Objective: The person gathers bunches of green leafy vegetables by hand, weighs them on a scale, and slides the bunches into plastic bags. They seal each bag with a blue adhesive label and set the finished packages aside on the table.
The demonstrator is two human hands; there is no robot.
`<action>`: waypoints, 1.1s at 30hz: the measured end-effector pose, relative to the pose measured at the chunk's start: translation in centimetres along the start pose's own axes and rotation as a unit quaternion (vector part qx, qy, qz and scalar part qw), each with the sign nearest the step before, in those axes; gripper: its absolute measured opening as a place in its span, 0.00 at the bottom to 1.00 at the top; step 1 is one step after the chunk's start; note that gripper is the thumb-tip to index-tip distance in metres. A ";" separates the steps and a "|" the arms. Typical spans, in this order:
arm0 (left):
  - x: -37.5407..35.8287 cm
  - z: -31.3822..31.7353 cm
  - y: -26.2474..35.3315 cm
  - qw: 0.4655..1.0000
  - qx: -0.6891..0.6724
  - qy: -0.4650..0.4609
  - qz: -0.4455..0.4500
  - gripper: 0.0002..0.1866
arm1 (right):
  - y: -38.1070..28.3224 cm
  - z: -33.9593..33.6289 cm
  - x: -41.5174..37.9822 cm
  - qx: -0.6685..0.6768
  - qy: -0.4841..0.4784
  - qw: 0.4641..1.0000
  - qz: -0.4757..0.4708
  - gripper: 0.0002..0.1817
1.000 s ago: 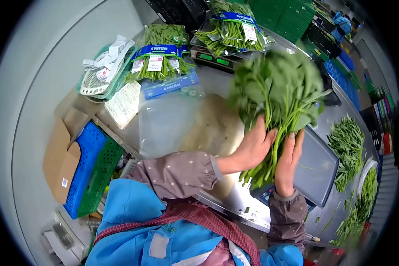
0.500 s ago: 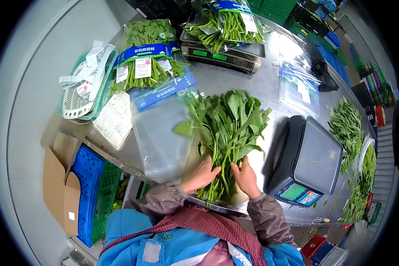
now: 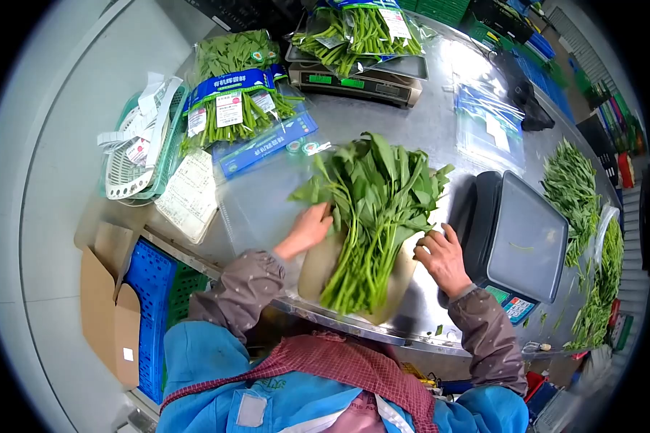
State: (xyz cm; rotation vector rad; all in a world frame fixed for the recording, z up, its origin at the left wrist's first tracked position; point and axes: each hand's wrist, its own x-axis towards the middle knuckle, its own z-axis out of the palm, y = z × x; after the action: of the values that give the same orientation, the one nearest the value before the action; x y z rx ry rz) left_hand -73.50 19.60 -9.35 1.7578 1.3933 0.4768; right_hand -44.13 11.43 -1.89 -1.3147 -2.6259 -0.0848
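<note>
The greens (image 3: pixel 372 216) are laid on the worktop (image 3: pixel 426 130); their left edge is touched by the open left hand (image 3: pixel 310 227). The right hand (image 3: pixel 440 256), fingers loosely curled and empty, is rested just beside the stems.

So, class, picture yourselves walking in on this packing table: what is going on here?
A person stands at a steel table with a bunch of leafy greens lying in front of them. The left hand rests at the bunch's left edge, beside a clear plastic bag; the right hand sits just right of the stems, next to a scale. Neither hand grips anything. Bagged greens lie further back, and loose greens are piled at the right.
</note>
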 end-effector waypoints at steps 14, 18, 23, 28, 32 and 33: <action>-2.5 -3.6 9.2 0.948 0.153 -0.138 0.242 0.19 | -15.9 -4.8 -1.5 0.092 -0.039 0.995 0.008 0.06; -5.2 -0.7 10.6 0.914 0.231 -0.179 0.281 0.31 | -17.6 -3.9 -3.3 0.194 -0.082 0.977 0.037 0.05; -9.4 4.1 11.2 0.829 0.299 -0.191 0.433 0.30 | -15.4 -5.3 -3.9 0.465 -0.207 0.861 0.001 0.13; -10.2 6.1 10.8 0.848 0.176 -0.218 0.451 0.31 | -3.4 -13.1 -0.6 0.761 -0.072 0.583 0.276 0.15; -10.4 5.3 11.8 0.767 0.346 -0.099 0.531 0.31 | 0.7 -2.3 -1.0 0.668 -0.289 0.614 0.304 0.22; -10.4 5.3 11.6 0.769 0.320 -0.080 0.547 0.32 | 0.9 -0.2 -1.4 0.660 -0.411 0.563 0.280 0.23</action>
State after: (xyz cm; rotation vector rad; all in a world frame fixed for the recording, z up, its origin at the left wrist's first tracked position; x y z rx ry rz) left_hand -65.83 7.44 -1.37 3.0368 0.2198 0.4256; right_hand -42.55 10.81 -2.04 -1.4026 -1.3777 2.4661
